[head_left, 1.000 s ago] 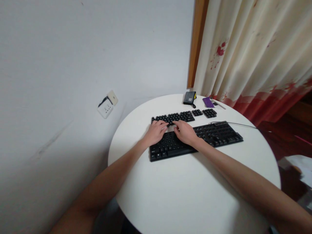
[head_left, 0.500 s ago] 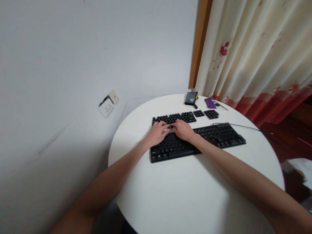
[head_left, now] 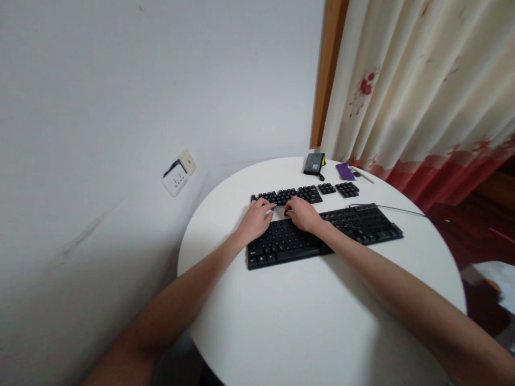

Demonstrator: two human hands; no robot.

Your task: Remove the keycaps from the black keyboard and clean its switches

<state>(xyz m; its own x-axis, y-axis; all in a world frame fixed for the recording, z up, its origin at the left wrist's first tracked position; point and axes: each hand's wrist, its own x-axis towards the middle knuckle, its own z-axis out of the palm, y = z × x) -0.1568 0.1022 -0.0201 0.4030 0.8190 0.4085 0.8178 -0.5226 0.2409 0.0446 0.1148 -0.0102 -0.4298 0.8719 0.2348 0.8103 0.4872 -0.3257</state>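
Head view, keyboard: a long black keyboard (head_left: 354,228) lies across the middle of a round white table (head_left: 314,321), its thin cable trailing off to the right. Its keys are dark with faint pale lettering.
Head view, loose keys: just behind the keyboard, a row of black keycaps (head_left: 289,194) sits in a strip on the tabletop, with two smaller clusters of keycaps (head_left: 337,188) to its right, apart from the keyboard body.
Head view, left hand: the person's left hand (head_left: 256,219) rests palm down on the upper left part of the keyboard, fingers curled forward to the far edge near the keycap strip. Whether the fingertips pinch anything cannot be made out.
Head view, right hand: the right hand (head_left: 304,213) lies palm down just beside the left, knuckles raised, fingers bent onto the top rows of the keyboard. Its grip is likewise hidden from here.
Head view, arms: both bare forearms reach in from the near edge of the table and converge at the keyboard.
Head view, far edge: a small dark pouch (head_left: 314,163) and a purple object (head_left: 345,171) lie near the back rim.
Head view, surroundings: a cream curtain (head_left: 422,91) with red print hangs at right; a white wall socket (head_left: 177,174) is at left.
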